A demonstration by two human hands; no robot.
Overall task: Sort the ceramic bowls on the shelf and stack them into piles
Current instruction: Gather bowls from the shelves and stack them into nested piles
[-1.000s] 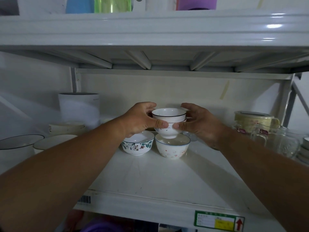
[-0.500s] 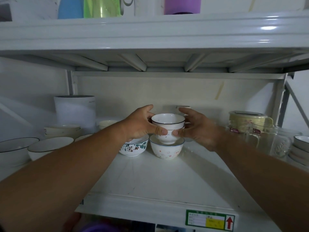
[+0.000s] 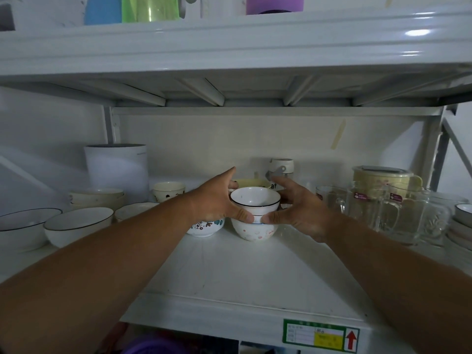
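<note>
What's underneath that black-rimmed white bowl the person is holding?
The black-rimmed bowl sits nested in a second similar bowl, and both rest in a spotted bowl with a blue rim on the shelf. The spotted bowl's inside is covered.

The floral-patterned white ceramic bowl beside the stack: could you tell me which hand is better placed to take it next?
Left, probably: the left hand is directly above the floral-patterned white ceramic bowl; the right hand is across the stack.
</note>
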